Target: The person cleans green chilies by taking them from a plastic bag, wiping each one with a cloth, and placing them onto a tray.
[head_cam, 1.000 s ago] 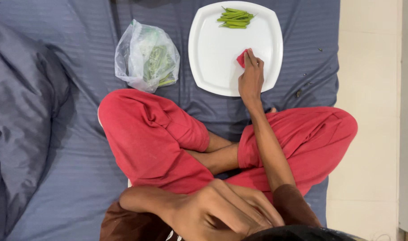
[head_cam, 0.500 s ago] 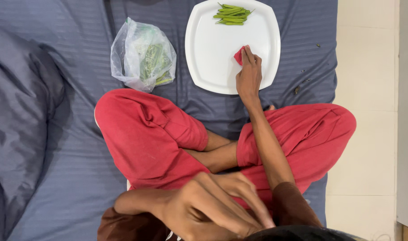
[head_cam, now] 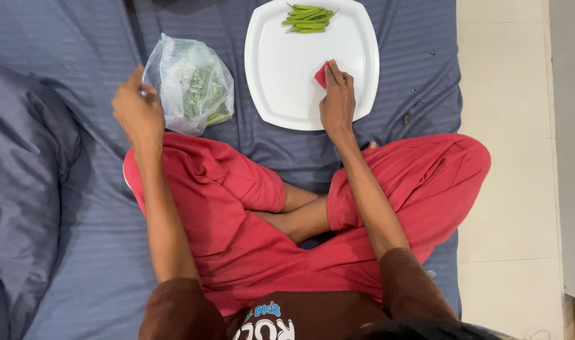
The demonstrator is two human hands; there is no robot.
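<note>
My right hand (head_cam: 337, 97) rests on a white square plate (head_cam: 287, 75) and is closed on a small red object (head_cam: 322, 73) at its right side. A small heap of green bean pods (head_cam: 308, 18) lies at the plate's far edge. My left hand (head_cam: 138, 112) is stretched out to the left edge of a clear plastic bag (head_cam: 192, 85) holding green vegetables, fingers pinched at the bag's edge; whether it grips the plastic is unclear. I sit cross-legged in red trousers (head_cam: 237, 208) on a blue striped sheet (head_cam: 80, 50).
A rumpled grey-blue blanket (head_cam: 23, 176) lies along the left. A pale tiled floor (head_cam: 514, 94) runs along the right of the bedding. A few small dark scraps (head_cam: 408, 116) lie on the sheet right of the plate.
My left hand has moved from near my chest out and up to the left side of the plastic bag. My right hand has stayed on the plate with the red object.
</note>
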